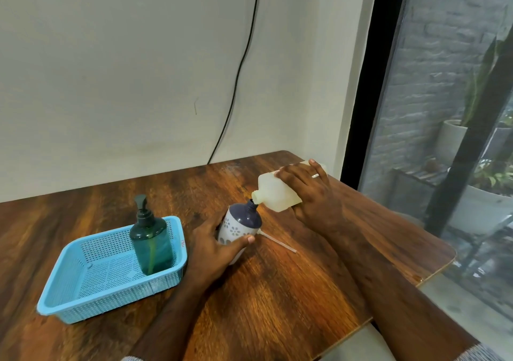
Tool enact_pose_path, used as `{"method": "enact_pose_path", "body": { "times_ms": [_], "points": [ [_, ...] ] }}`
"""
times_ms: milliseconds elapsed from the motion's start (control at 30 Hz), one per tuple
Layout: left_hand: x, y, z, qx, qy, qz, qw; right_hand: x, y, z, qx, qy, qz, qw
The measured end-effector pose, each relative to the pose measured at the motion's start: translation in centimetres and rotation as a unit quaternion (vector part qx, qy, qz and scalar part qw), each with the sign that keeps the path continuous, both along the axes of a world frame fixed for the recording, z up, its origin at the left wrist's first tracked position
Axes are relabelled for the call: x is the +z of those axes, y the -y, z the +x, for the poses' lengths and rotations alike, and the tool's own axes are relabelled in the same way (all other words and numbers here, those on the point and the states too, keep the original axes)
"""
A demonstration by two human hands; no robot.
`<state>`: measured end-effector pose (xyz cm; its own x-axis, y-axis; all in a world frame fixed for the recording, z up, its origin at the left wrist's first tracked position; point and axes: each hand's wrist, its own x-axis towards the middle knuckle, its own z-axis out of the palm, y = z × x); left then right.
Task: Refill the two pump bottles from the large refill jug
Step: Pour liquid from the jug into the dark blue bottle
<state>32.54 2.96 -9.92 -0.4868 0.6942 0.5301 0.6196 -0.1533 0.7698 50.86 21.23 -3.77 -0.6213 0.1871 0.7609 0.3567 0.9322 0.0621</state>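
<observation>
Refill jug (277, 194): pale, translucent, tipped nearly onto its side above the table, spout pointing left and down, because I want its contents to run toward the spout.
Right hand (311, 194): my fingers are spread over the jug's upper face and wrapped round its body, gripping it; I judge the broad hold is there to steady the tilt. A ring shows on one finger.
Patterned bottle (240, 226): white with a flower print and a dark shoulder, pump removed, neck open. It leans toward the jug so the neck sits directly under the spout; the two look to be touching or just apart, I cannot tell which.
Left hand (219, 245): curled round the bottle's lower body, thumb across the front, clamped on it to keep the lean fixed and stop it sliding.
Dip tube (279, 242): a thin pale tube lies on the table just right of the bottle; the pump head it presumably joins is hidden.
Green bottle (151, 242): pump on, standing upright in the right corner of the basket, out of the way.
Blue basket (83, 299): perforated plastic, on the table's left.
Flow: no stream visible.
Stage, as I judge it: first of two bottles being filled.
Risk: narrow neck, so spillage onto the wooden table (291, 291) if the spout drifts.
</observation>
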Motion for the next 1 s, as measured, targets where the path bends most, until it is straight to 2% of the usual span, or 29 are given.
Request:
{"method": "enact_pose_path", "body": {
  "times_ms": [1000],
  "points": [
    [-0.07,-0.15,-0.06,0.003,-0.008,0.007,1.000,0.10,0.21,0.09,-0.009,0.011,-0.003,1.000]
  ]
}}
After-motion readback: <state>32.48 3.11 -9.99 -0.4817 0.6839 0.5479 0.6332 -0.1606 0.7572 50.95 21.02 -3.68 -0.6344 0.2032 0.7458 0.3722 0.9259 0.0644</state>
